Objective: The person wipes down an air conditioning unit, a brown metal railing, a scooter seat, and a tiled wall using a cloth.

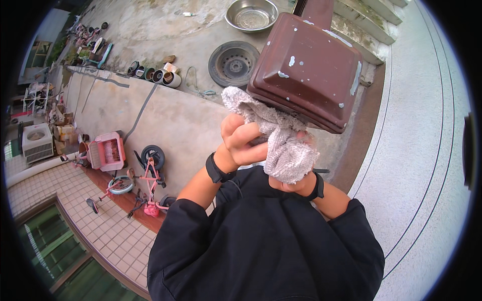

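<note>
I hold a brown square plastic container point(306, 70), flecked with pale paint, tilted bottom-up in front of me. My left hand point(242, 141) is closed at its lower rim, fingers curled over the edge of a grey towel cloth point(287, 153). The cloth bunches against the container's rim and hangs down over my right hand point(297, 186), which grips the cloth from below and is mostly hidden. Both wrists wear black bands, and black sleeves cover my forearms.
Below a concrete ledge lie a metal bowl point(251, 14), a car wheel point(233, 62) and a row of small pots point(153, 75). Pink children's bikes point(148, 188) and a pink cart point(106, 150) stand on a tiled floor point(100, 226). Speckled paving point(427, 150) runs on the right.
</note>
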Demonstrator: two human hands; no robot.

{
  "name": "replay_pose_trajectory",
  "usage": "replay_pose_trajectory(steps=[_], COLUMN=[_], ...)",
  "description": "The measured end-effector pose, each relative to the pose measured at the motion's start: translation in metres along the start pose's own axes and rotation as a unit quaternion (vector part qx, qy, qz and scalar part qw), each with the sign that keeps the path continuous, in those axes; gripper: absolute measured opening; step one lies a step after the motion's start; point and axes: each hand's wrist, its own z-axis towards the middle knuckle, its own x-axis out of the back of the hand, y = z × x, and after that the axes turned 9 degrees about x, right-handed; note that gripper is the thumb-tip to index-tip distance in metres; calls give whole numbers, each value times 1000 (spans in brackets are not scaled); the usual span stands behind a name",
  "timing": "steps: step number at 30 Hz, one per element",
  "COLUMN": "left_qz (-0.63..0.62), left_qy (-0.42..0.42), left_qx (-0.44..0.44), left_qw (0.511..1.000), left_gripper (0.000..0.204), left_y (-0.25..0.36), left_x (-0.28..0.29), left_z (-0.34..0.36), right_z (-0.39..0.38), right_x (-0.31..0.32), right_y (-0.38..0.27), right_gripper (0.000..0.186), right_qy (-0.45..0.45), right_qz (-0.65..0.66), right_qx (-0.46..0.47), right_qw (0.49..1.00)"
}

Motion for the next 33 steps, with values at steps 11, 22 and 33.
replay_pose_trajectory(steps=[11, 22, 33], left_qz=[-60, -98, -129], left_qy=[-129, -109, -207], left_qx=[-115, -143, -27], left_qw=[983, 979, 969], left_gripper=[18, 18, 19], left_y=[-41, -8, 12], left_x=[-36, -24, -19], left_z=[-82, 17, 16], right_z=[-110, -34, -9], right_x=[-10, 16, 16], right_y=[37, -7, -18], right_gripper=[38, 43, 40], right_qy=[-102, -145, 22], right_qz=[-139, -266, -376], right_qx=[-40, -176, -167], right_qw=[984, 937, 911])
